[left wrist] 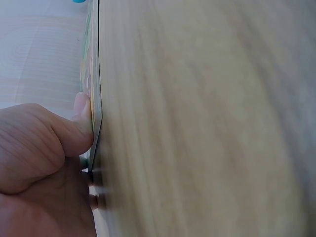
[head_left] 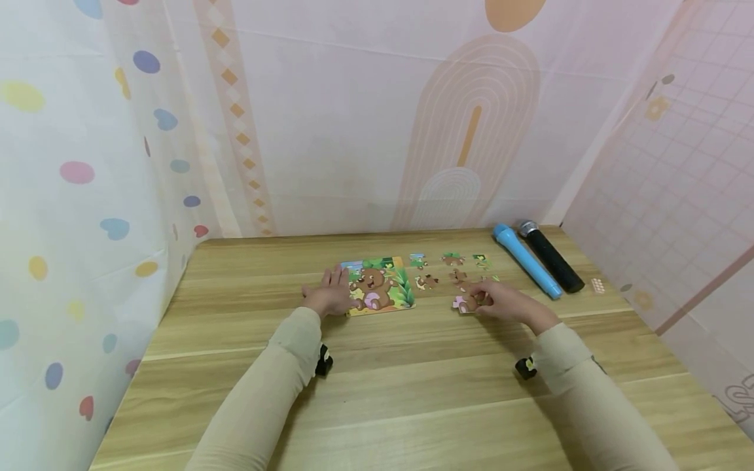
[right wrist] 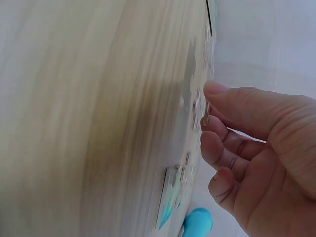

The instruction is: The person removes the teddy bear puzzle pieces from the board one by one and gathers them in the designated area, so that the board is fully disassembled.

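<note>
A flat puzzle board [head_left: 385, 288] with a brown bear picture lies on the wooden table. My left hand [head_left: 331, 294] rests along its left side with fingers extended; in the left wrist view the thumb [left wrist: 74, 133] lies against the board's edge. To the right of the board, my right hand [head_left: 506, 302] pinches a puzzle piece [head_left: 465, 303] showing pink and brown. The right wrist view shows that piece edge-on between thumb and index finger, close to the tabletop. Several loose puzzle pieces [head_left: 427, 282] lie between the board and my right hand and just beyond them.
At the back right lie a blue toy microphone [head_left: 527, 260] and a black microphone [head_left: 552, 255] with a silver head, side by side. A small patterned patch [head_left: 597, 286] sits near the table's right edge. Printed curtains [head_left: 330, 131] hang behind the table and along both sides.
</note>
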Motion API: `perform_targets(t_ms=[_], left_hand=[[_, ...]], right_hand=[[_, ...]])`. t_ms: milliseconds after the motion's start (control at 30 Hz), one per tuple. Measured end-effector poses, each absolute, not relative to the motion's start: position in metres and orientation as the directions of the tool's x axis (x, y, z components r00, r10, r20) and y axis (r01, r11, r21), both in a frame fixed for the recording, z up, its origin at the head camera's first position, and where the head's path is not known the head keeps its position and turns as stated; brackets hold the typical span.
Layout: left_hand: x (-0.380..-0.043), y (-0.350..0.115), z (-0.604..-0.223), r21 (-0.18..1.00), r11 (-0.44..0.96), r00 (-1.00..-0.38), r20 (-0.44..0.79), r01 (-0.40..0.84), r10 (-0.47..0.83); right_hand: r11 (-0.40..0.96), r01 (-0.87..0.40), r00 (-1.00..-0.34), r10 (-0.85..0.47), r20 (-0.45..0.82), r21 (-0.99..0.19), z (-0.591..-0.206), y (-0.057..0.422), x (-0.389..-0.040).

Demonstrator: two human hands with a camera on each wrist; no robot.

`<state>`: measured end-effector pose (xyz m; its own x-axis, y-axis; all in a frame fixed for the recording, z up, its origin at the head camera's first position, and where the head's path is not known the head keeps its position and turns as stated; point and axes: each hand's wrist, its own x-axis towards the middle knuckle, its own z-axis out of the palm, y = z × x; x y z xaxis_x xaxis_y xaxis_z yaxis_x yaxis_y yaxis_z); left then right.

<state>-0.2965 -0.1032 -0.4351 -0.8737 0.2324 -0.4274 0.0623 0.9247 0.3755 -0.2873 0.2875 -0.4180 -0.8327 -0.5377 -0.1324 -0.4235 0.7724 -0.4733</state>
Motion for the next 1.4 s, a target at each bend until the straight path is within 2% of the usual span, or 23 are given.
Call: perform_targets(t_ms=[533,800,933,1033,1133,1400], left_hand=[[-0.299,-0.102,-0.439,0.373,0.925,-0.876,-0.419,0.073,0.238],[-0.297,-0.101,-0.436,0.377,0.924,-0.876,-0.421,0.066,0.235],[-0.297,-0.102,-0.438,0.383,0.922,-0.877,-0.421,0.058,0.230],[-0.297,-0.103,-0.439,0.386,0.921,-0.876,-0.423,0.057,0.231],[-0.294,-0.103,-0.436,0.388,0.920,-0.875,-0.423,0.060,0.236],[-0.298,-0.107,-0.435,0.392,0.918,-0.869,-0.432,0.060,0.242]], right_hand=[[0.760,-0.478,-0.819,-0.567,-0.090,-0.440,-0.424,0.298,-0.286],[0.812,-0.374,-0.876,-0.468,-0.118,-0.449,-0.418,0.292,-0.287],[0.821,-0.401,-0.877,-0.472,-0.087,-0.406,-0.414,0.274,-0.290],[0.817,-0.430,-0.866,-0.493,-0.079,-0.384,-0.414,0.255,-0.294],[0.793,-0.450,-0.847,-0.525,-0.086,-0.411,-0.413,0.232,-0.296],[0.695,-0.569,-0.736,-0.669,-0.104,-0.439,-0.417,0.159,-0.303]])
